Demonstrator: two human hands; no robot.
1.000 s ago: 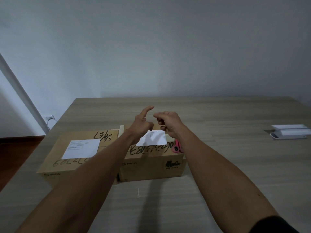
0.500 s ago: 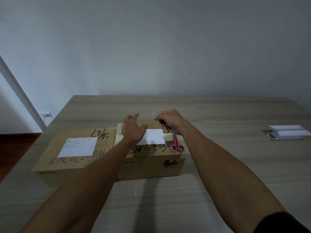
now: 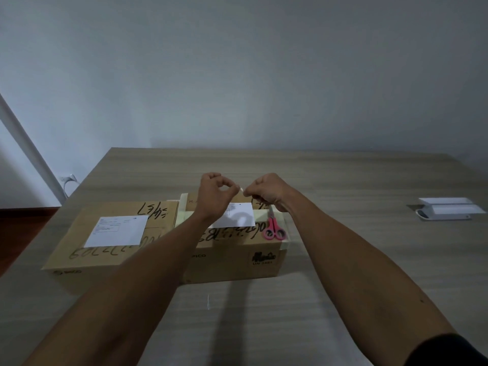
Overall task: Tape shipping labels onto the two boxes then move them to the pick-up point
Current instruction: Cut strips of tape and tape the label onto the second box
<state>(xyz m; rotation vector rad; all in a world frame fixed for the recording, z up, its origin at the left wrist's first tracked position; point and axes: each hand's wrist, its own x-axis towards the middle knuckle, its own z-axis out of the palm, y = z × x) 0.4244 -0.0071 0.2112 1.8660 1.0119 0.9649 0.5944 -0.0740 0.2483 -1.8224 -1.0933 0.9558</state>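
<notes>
Above the right box [image 3: 232,257], the left hand [image 3: 212,195] and right hand [image 3: 265,190] pinch a small clear bit of tape [image 3: 241,189] between them, over its label [image 3: 237,219].

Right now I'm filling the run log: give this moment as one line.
left hand and right hand: pinching small tape piece | above right box's label | scissors on box
</notes>
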